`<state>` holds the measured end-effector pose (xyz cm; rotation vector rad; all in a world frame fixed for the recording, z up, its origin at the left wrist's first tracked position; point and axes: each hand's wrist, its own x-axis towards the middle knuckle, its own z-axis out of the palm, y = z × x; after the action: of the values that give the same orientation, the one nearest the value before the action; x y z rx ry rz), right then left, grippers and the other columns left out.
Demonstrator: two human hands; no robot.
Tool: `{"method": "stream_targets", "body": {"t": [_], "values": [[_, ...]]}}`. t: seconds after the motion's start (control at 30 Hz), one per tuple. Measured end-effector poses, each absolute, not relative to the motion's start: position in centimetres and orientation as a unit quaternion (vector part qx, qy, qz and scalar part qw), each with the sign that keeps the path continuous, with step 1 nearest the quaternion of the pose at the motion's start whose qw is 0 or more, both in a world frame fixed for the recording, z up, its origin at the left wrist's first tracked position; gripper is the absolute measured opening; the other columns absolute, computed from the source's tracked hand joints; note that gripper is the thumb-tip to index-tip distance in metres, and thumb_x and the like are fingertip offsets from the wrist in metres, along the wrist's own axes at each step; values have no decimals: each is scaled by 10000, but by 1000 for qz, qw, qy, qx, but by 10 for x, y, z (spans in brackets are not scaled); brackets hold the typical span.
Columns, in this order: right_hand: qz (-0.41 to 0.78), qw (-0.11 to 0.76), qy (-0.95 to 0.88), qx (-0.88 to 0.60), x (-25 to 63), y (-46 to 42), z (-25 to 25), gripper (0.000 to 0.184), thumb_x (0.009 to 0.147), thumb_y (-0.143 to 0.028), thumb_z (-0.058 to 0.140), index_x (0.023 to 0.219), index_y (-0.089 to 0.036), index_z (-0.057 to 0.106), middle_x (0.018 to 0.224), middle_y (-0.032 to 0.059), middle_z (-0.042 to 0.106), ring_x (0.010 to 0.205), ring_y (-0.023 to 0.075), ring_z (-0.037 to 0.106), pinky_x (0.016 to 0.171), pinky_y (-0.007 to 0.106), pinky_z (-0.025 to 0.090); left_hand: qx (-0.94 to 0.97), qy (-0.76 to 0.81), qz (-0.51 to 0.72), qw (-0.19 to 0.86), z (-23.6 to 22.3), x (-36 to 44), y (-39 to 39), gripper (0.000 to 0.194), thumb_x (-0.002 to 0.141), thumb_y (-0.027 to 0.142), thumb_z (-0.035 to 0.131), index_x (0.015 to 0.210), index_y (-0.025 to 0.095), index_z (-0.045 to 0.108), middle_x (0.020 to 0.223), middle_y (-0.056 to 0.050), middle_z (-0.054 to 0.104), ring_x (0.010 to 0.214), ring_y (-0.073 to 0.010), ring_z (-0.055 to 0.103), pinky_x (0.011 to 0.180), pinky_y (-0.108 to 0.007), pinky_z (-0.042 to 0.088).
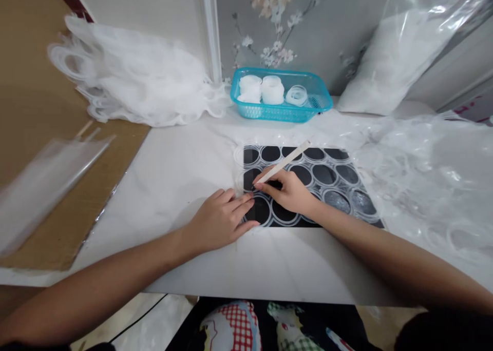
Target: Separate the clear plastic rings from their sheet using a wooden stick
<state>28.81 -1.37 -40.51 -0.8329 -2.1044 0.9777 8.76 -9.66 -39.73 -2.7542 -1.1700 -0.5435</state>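
Pinched in the right hand [289, 190] is a white pen-like tool [284, 161]; the left hand [219, 218] (open, fingers extended) touches the ringed sheet [313, 186] at left.

The basket [275, 114] stands behind the mat [301, 175].
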Motion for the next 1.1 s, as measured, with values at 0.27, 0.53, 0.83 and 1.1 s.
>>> {"method": "stream_targets", "body": {"t": [0.27, 0.53, 0.83, 1.1], "values": [[366, 323, -813, -317, 289, -15, -406, 86, 874, -229, 611, 857, -199, 690, 903, 48, 720, 876, 198, 665, 816, 353, 516, -901, -394, -177, 44, -399, 88, -98, 408, 942, 435, 520, 1125, 93, 648, 1158, -81, 682, 876, -218, 562, 754, -355, 469], [205, 310, -887, -275, 296, -21, -411, 147, 897, -167, 559, 939, -224, 687, 971, 34, 736, 1276, 278, 492, 1076, 561, 359, -891, -414, -186, -11, -402, 89, -99, 418, 933, 447, 528, 1154, 109, 639, 1192, -81, 666, 937, -226, 560, 818, -368, 495], [27, 342, -903, -260, 284, 16, -399, 195, 912, -157, 509, 908, -285, 655, 880, 1, 712, 1132, 253, 581, 1161, 622, 111, -881, -426, -184, -94, -400, 89, -98, 598, 845, 581, 589, 1200, 100, 626, 1224, -81, 651, 901, -216, 554, 851, -370, 507], [233, 608, -639, -410, 311, 33, -367, 162, 930, -371, 530, 974, -233, 603, 966, 49, 664, 938, 203, 672, 871, 383, 537, -878, -424, -210, -70, -398, 81, -97, 376, 904, 456, 580, 1102, 153, 686, 1187, -35, 677, 824, -179, 542, 784, -332, 519]]}}
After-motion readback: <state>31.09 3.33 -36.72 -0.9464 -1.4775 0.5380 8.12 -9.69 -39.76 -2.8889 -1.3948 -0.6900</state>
